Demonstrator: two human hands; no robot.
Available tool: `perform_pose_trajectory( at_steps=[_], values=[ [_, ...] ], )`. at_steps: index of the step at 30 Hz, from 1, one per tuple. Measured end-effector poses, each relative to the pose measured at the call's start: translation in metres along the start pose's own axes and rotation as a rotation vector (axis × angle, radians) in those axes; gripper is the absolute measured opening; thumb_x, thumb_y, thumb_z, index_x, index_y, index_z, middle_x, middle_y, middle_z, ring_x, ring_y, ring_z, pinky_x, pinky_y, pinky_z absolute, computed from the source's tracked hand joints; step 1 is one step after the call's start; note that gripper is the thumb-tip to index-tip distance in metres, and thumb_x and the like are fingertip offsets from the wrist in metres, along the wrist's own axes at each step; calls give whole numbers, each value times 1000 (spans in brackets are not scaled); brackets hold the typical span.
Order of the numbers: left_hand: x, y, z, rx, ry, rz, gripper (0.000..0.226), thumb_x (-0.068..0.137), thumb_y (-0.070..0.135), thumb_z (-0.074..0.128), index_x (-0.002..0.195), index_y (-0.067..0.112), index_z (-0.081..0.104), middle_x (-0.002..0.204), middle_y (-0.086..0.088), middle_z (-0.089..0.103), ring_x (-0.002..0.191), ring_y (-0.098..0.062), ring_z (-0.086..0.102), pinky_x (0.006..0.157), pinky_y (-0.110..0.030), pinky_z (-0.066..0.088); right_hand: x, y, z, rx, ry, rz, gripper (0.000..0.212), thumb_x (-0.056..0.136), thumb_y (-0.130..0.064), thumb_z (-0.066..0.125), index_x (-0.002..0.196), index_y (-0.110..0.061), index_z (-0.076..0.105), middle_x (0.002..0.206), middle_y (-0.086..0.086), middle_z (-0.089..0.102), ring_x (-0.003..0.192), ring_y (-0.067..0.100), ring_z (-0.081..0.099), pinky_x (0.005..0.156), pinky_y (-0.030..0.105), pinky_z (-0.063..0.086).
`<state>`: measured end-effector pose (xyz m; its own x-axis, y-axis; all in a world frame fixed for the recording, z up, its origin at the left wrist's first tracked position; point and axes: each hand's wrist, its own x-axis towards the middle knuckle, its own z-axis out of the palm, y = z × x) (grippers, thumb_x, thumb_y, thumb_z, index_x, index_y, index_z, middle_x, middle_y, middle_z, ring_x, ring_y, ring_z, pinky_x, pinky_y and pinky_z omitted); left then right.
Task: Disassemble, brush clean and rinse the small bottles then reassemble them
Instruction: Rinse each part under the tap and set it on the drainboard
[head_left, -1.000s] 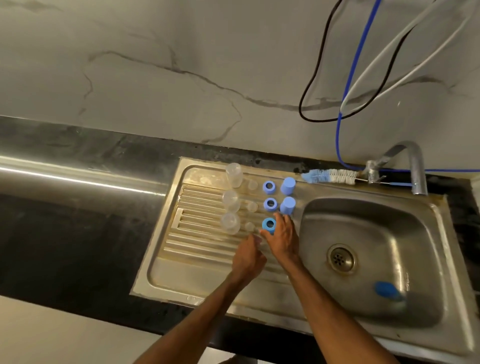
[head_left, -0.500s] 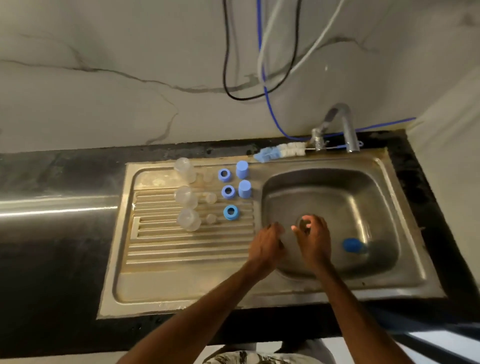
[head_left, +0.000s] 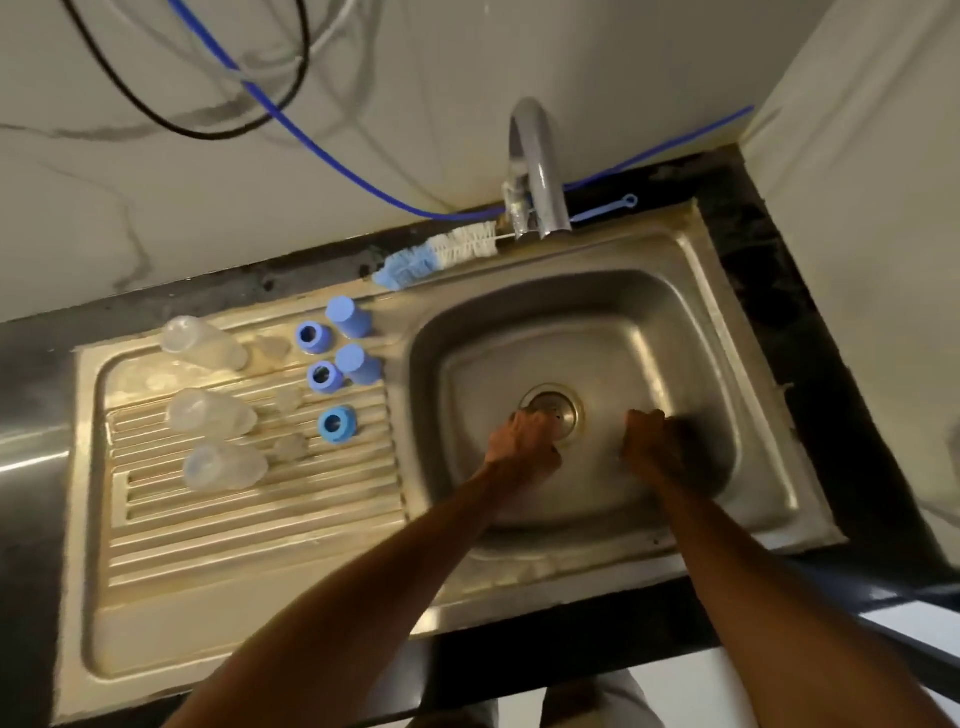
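Right of centre in the sink basin (head_left: 675, 322), the left hand (head_left: 522, 439) by the drain (head_left: 563, 405) and the right hand (head_left: 652, 441) beside it curl their fingers; around what, I cannot tell.

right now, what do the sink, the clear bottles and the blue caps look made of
Sink: looks like stainless steel, brushed finish, showing soft grey reflections.
Clear bottles: probably plastic, cloudy and see-through.
Blue caps: likely plastic, opaque, matte, evenly coloured.

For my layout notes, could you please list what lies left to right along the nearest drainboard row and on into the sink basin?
In order: clear plastic bottle → small clear rounded piece → blue plastic ring → left hand → right hand.
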<state>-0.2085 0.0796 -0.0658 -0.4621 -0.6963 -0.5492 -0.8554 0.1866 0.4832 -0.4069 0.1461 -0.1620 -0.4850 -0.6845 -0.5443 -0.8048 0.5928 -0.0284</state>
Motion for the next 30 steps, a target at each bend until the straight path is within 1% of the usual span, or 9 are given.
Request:
perform_pose_trajectory(
  at_steps=[3, 6, 10, 14, 16, 20, 23, 25, 30],
  values=[
    [13, 5, 3, 23, -4, -35, 42, 85, 10, 56, 125, 17, 66, 131, -11, 62, 124, -34, 56, 103, -41, 48, 10, 10, 8, -7, 61, -30, 18, 93, -20, 48, 107, -17, 60, 111, 21, 59, 101, 43, 59, 89, 49, 53],
    [15, 8, -7, 64, 34, -20, 43, 85, 10, 60, 127, 13, 60, 130, -10, 59, 124, -33, 54, 98, -44, 48, 10, 0, -1, 117, 61, -11, 23, 97, -24, 49, 114, -13, 59, 116, 21, 60, 108, 41, 58, 93, 43, 45],
    [21, 14, -46, 264, 271, 197, 56, 83, 9, 52, 140, 3, 50, 147, -18, 45, 135, -37, 43, 102, -51, 48, -3, -30, -31, 527, -45, -104, 60, 92, -42, 65, 128, 5, 58, 121, 31, 62, 110, 45, 60, 92, 40, 45],
    [39, 38, -115, 537, 516, 433, 61, 88, 3, 37, 148, 2, 45, 160, -23, 34, 145, -40, 36, 123, -49, 20, -25, -60, -87, 811, 10, -226, 54, 83, -53, 74, 117, -12, 69, 103, 8, 74, 87, 15, 67, 70, 6, 46],
    [51, 47, -146, 616, 583, 502, 57, 90, 0, 40, 146, 0, 48, 160, -23, 35, 145, -39, 38, 124, -51, 23, -39, -75, -113, 918, 78, -299, 45, 87, -42, 77, 123, -18, 65, 107, 0, 71, 91, 8, 66, 74, 9, 48],
    [72, 44, -173, 641, 478, 436, 51, 74, 1, 81, 123, -5, 68, 135, -25, 62, 126, -37, 61, 103, -49, 52, -60, -97, -152, 1048, 124, -380, 48, 84, -39, 80, 125, -22, 61, 112, -7, 67, 102, 6, 64, 78, 17, 54],
    [67, 48, -183, 650, 442, 400, 56, 66, 10, 92, 117, -2, 72, 121, -19, 71, 114, -30, 68, 97, -40, 56, -62, -105, -171, 1028, 150, -426, 54, 83, -37, 81, 130, -24, 57, 115, -11, 63, 103, 1, 61, 74, 12, 52],
    [64, 52, -189, 626, 499, 435, 59, 49, 9, 99, 102, -2, 77, 103, -16, 76, 94, -28, 73, 79, -35, 61, -61, -107, -179, 1011, 157, -449, 62, 83, -31, 82, 137, -22, 53, 121, -12, 59, 105, 0, 59, 75, 11, 51],
    [58, 22, -179, 620, 445, 295, 64, 97, 1, 52, 157, 8, 30, 161, -11, 32, 131, -27, 46, 101, -40, 43, -59, -116, -193, 895, 165, -509, 67, 82, -11, 82, 141, -21, 52, 130, -6, 53, 116, 7, 55, 86, 14, 49]
  ],
)
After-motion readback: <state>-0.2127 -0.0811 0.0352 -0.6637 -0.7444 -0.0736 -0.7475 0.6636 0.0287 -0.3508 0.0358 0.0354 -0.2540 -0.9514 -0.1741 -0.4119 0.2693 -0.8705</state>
